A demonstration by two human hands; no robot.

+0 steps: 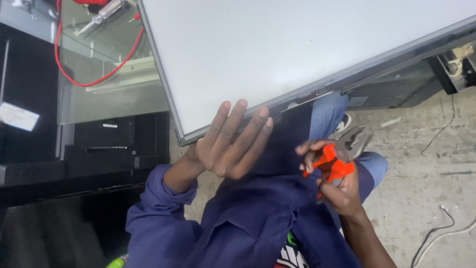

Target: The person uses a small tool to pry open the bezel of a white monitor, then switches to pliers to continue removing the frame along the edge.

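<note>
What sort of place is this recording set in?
Probably an electronics repair workshop: a large white panel being handled, orange-handled pliers in the right hand, and a red probe lead on a glass shelf.

Grey screen panel (297,44) — white label (17,116) left

One panel (277,49), one pliers (342,156), perhaps.

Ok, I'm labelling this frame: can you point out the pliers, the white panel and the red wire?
pliers (338,161), head view, on the orange handles in the right hand
white panel (297,44), head view, on its bare face
red wire (84,81), head view, on its lower loop
</note>
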